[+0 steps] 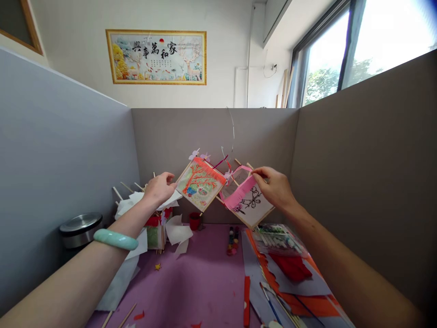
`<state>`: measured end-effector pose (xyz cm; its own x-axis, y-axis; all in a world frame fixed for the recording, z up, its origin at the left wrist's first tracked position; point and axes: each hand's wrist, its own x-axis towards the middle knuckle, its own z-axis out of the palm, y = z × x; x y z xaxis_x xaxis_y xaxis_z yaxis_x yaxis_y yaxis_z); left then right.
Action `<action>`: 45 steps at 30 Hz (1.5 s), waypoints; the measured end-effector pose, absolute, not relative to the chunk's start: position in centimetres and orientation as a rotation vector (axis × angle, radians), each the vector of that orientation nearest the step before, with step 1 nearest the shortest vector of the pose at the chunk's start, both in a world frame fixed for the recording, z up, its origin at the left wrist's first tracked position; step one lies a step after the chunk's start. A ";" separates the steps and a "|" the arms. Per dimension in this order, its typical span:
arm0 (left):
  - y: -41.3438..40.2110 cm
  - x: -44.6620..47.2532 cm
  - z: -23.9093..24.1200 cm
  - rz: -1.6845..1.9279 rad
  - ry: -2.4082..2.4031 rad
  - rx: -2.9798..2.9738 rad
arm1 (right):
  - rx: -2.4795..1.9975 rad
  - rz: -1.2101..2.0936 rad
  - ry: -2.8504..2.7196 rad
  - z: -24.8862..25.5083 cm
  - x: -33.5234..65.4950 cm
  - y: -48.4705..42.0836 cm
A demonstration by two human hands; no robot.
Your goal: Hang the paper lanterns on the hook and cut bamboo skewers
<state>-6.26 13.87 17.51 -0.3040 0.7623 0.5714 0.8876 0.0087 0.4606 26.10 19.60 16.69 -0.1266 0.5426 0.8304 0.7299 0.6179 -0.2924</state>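
Note:
Two small box-shaped paper lanterns with wooden stick frames hang tilted in front of the back panel. Orange fringe tops the left lantern (202,186), which has a colourful tree drawing. Pink fringe runs along the right lantern (254,200), which shows a black branch drawing. My left hand (160,187), its fingers closed, is at the left corner of the orange-fringed one. At the upper edge of the pink-fringed one, my right hand (275,184) pinches the frame. Between the lanterns, a thin wire (233,127) rises above paper flowers and a dark pink stick.
White paper sheets (179,231) and another stick-framed piece (156,234) stand at left near a metal-lidded container (81,223). Paint pots (232,240) sit on the purple table (201,282). Brushes (271,300), red cloth-like material (292,266) and orange sheets lie right. Grey panels enclose three sides.

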 end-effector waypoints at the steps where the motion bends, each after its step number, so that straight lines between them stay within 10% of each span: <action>1: 13.5 -6.1 17.4 -1.174 -2.111 -1.755 | -1.068 -0.207 -1.808 15.7 26.4 19.4; 16: 13.8 0.8 9.2 -1.627 -2.597 -1.822 | -1.373 -0.424 -2.024 4.5 23.0 18.7; 45: 15.4 2.7 8.6 -2.391 -2.554 -1.988 | -1.270 -0.667 -2.153 7.1 27.7 20.1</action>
<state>2.66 15.43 8.62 -0.2362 0.9717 -0.0099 0.0542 0.0234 0.9983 27.66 20.06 7.14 -0.4041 0.6202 0.6723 0.8917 0.4308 0.1386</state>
